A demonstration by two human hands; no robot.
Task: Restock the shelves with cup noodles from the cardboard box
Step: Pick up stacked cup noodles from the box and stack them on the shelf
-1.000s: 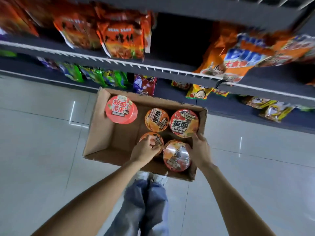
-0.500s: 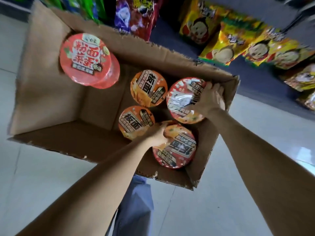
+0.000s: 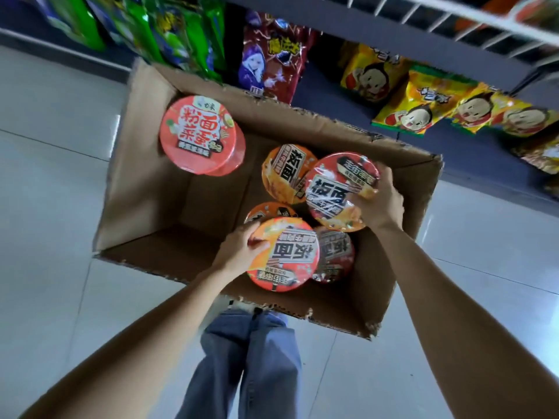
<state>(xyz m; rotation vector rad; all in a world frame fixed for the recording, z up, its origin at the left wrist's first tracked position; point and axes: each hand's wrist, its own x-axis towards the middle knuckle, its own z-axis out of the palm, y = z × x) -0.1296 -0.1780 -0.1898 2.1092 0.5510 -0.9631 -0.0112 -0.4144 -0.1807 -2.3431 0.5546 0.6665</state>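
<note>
Left hand [image 3: 239, 252], right hand [image 3: 378, 204] around cups

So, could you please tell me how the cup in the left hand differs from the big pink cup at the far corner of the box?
The cup in the left hand has an orange lid with black-banded lettering; the pink cup has a pink-red lid with white and red characters. The left hand grips the orange one by its rim, while the pink one stands alone, untouched, against the wall of the box. Both are round, sealed, lid upward.
</note>
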